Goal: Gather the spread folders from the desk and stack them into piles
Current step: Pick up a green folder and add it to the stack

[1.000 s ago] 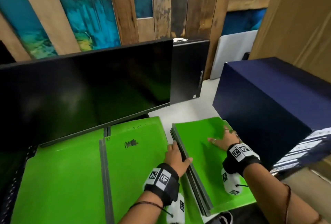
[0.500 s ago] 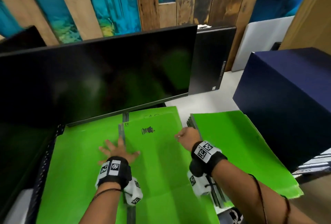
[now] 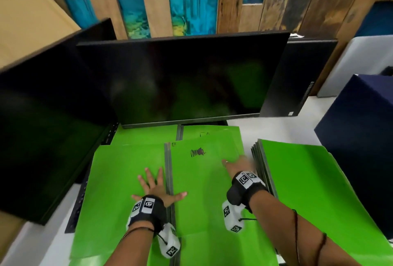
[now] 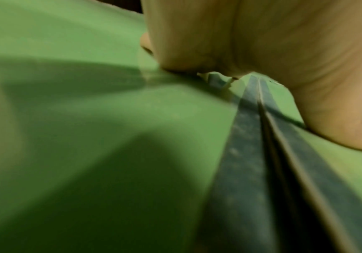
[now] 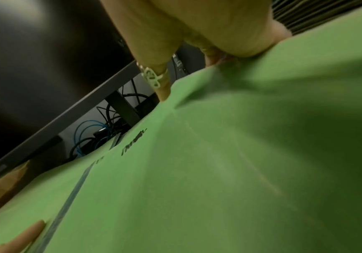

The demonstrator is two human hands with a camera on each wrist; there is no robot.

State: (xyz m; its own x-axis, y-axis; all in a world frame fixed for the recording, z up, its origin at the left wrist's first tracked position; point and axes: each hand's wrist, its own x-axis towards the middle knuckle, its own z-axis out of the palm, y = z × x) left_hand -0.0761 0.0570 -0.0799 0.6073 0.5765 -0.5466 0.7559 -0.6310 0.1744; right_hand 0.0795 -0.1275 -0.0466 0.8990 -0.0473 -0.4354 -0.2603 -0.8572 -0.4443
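Head cam: left hand [image 3: 158, 189] flat, fingers spread, on open bright-green card folder [image 3: 204, 191] on white desk [image 3: 276, 125], beside stacked green folders [image 3: 297, 180]. R-wrist cam only: right hand [image 5: 197, 25] hooks fingers over folder's edge; blue cables [image 5: 82, 130] behind.

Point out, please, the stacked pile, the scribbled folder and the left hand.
stacked pile [image 3: 302, 185], head view, top green cover.
scribbled folder [image 3: 204, 191], head view, bare cover below the scribble.
left hand [image 3: 158, 190], head view, back of the hand.
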